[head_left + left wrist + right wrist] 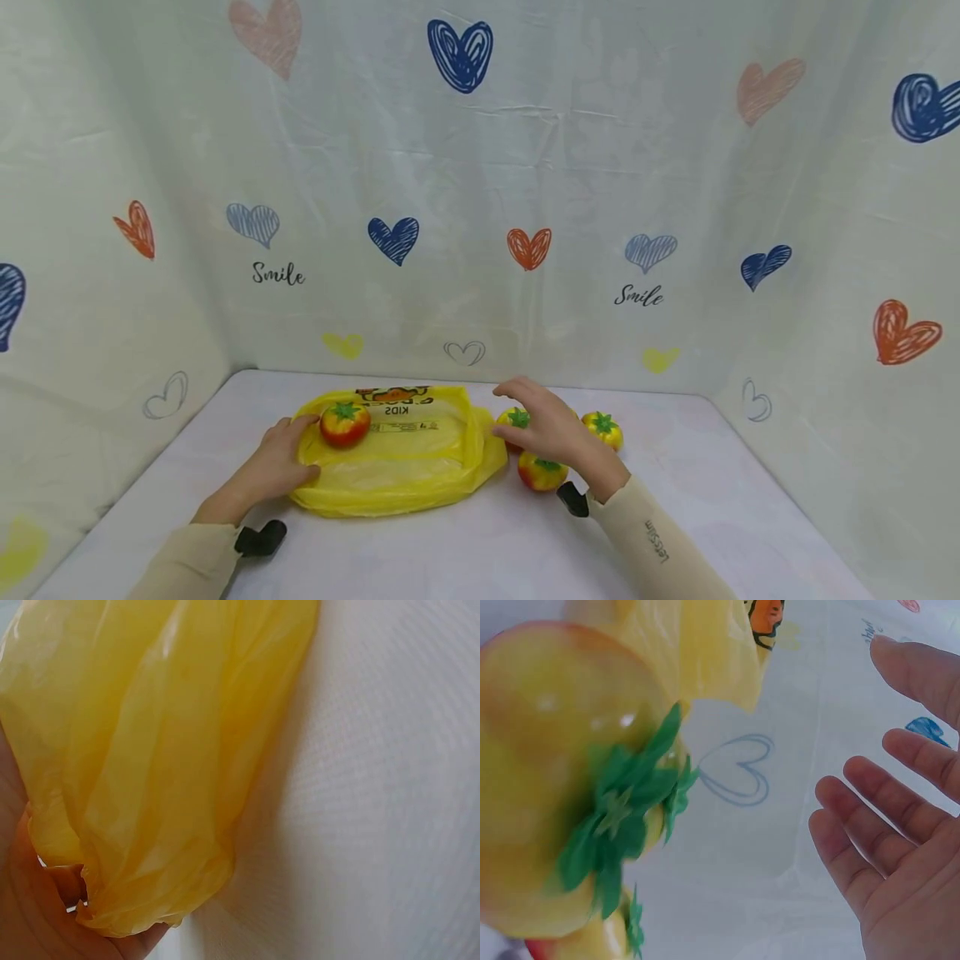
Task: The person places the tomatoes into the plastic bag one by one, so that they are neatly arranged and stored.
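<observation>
A yellow plastic bag (pixel 405 475) with printing lies flat on the white table. One red-and-yellow toy tomato (pixel 345 427) with green leaves rests on its left part. My left hand (pixel 273 462) grips the bag's left end; in the left wrist view its fingers curl round the bunched plastic (pixel 157 802). Over a group of toy tomatoes right of the bag, my right hand (pixel 551 425) hovers with fingers apart and nothing held. It partly covers the group in the head view. The right wrist view shows a large toy tomato (pixel 532 765) beside the spread hand (pixel 900 855).
Within the group, one toy tomato (pixel 543 473) sits nearest the front and another (pixel 606 431) to the right. A white curtain (pixel 480 317) printed with hearts stands behind the table (pixel 420 558) and along both sides.
</observation>
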`<move>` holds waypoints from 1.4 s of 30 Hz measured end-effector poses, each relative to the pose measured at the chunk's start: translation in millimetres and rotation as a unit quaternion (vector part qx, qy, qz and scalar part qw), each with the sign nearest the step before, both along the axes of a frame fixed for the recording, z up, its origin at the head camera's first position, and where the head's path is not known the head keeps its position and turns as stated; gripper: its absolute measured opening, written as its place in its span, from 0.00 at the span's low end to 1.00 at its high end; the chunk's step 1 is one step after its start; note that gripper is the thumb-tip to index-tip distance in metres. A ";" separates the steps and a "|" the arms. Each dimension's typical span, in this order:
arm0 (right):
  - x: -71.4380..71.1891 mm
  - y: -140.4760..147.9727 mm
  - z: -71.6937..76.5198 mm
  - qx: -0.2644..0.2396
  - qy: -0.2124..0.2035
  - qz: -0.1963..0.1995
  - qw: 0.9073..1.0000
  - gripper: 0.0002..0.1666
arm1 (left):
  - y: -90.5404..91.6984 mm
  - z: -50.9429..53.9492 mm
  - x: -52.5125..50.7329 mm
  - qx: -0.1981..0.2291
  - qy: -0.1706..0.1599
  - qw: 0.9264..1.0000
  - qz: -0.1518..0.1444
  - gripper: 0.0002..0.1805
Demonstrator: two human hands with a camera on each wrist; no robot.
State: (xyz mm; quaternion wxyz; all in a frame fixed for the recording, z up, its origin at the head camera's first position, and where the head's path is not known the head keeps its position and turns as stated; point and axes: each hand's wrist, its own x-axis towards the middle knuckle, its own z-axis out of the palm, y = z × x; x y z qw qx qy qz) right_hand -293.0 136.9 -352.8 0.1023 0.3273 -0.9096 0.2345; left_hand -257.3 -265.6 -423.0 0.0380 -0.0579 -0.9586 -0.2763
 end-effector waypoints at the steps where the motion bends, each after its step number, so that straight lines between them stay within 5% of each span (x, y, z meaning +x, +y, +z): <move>1: 0.5 3.2 -0.9 -0.002 0.002 -0.004 1.000 0.29 | 0.3 0.8 -0.5 0.000 0.001 1.000 -0.002 0.42; 18: 4.6 37.6 -17.7 -0.001 -0.020 -0.035 0.999 0.29 | 0.2 1.8 -1.1 -0.006 0.002 1.000 -0.006 0.42; 30: 4.4 64.0 -25.6 -0.012 -0.005 -0.033 0.999 0.27 | 0.1 -0.2 -0.1 -0.002 -0.003 1.000 -0.002 0.42; 42: 0.7 88.1 -29.9 -0.004 0.020 -0.082 0.996 0.30 | 0.3 0.4 -0.7 -0.008 0.002 1.000 -0.002 0.42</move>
